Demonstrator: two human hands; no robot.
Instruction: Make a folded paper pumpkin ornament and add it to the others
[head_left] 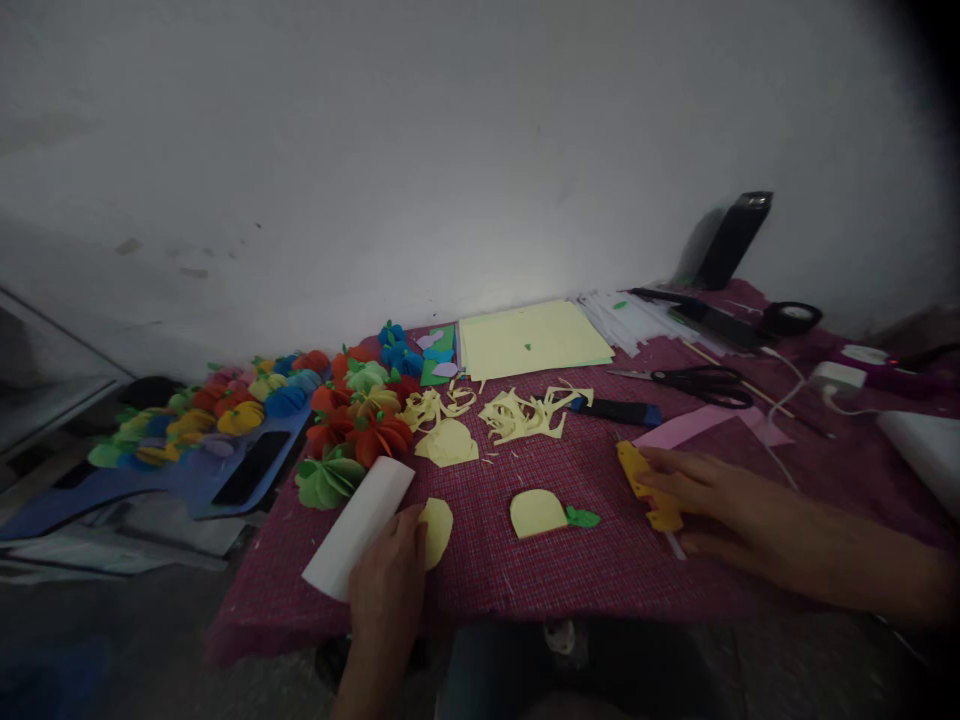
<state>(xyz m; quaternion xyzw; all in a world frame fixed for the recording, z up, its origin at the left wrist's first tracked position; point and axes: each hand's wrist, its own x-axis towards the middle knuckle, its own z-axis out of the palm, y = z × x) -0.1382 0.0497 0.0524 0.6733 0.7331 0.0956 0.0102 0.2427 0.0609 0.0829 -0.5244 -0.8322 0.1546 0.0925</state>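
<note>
My left hand (pixel 390 565) is at the front left of the table, fingers together at the edge of a rounded pale yellow paper piece (pixel 438 532). Right beside that hand lies a white roll (pixel 361 525), tilted across the table. My right hand (pixel 694 492) is closed around a yellow glue gun (pixel 643 482), with a clear glue stick showing at its rear end. Between my hands lies a half-round stack of pale yellow paper (pixel 538 513), with a green paper leaf (pixel 583 517) at its right corner.
Paper pumpkins (pixel 375 425) crowd the table's left side, with more on a blue chair (pixel 274 470). Yellow scraps (pixel 525 412), a cutter knife (pixel 619 410), scissors (pixel 701 382) and yellow sheets (pixel 536 340) lie further back. A black bottle (pixel 735 243) stands by the wall.
</note>
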